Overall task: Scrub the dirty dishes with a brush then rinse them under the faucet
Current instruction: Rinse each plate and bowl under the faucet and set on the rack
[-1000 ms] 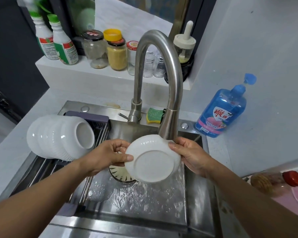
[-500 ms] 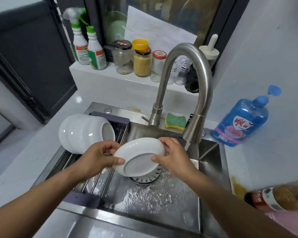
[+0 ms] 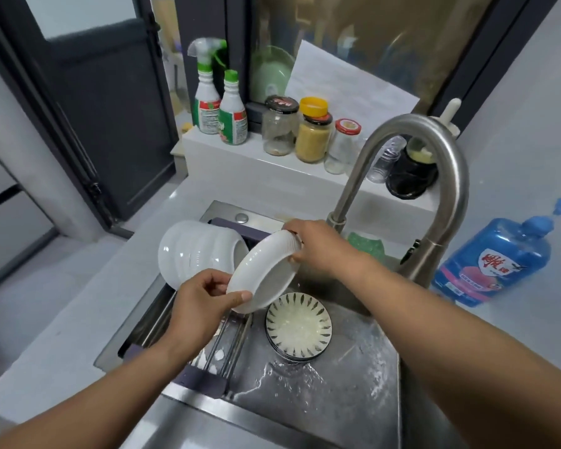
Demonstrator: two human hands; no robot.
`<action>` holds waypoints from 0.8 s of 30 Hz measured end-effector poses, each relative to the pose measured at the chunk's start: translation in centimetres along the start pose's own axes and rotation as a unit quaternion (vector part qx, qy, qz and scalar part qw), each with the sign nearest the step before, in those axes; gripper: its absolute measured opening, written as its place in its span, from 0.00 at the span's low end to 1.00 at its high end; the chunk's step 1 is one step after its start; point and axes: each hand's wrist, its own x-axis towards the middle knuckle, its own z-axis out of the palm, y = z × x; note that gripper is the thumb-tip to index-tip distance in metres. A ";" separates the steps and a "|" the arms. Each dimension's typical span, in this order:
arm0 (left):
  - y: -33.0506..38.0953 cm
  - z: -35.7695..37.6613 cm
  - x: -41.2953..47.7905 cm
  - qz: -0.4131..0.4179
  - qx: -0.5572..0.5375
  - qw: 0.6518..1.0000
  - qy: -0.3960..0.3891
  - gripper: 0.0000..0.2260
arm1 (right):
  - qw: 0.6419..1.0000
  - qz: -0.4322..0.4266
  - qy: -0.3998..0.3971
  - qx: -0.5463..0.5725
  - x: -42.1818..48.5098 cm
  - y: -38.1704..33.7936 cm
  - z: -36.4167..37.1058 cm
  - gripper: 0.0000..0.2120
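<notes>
The left hand (image 3: 201,306) and right hand (image 3: 321,251) grip opposite rims of a glossy white ribbed ceramic bowl (image 3: 266,273), tilted (hollow toward the right) above the wet stainless-steel sink (image 3: 337,384), beside stacked white bowls (image 3: 195,254)

Steel sink (image 3: 353,393), patterned bowls (image 3: 298,325) inside, white bowls (image 3: 195,254) on rack (image 3: 227,345)

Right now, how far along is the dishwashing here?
Done, apparently: a stack of white bowls lies on its side on the rack. In hand: the left hand and right hand hold another white bowl, tilted, beside that stack. Left: patterned dishes stacked in the sink, the top one filmed with whitish residue.
</notes>
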 end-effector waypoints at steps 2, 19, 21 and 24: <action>-0.2 0.2 0.1 -0.001 0.003 0.999 0.032 0.14 | 1.000 -0.017 -0.011 -0.022 1.8 -0.2 -0.2 0.23; -2.9 1.0 4.0 -0.102 0.088 0.976 0.171 0.18 | 0.973 -0.121 -0.138 -0.143 13.0 -2.8 1.1 0.15; -3.1 1.3 3.9 -0.107 0.101 0.974 0.172 0.18 | 0.972 -0.122 -0.143 -0.144 13.5 -2.4 1.9 0.19; -3.6 1.6 4.0 -0.124 0.134 0.967 0.178 0.17 | 0.968 -0.129 -0.153 -0.154 14.3 -1.8 3.4 0.18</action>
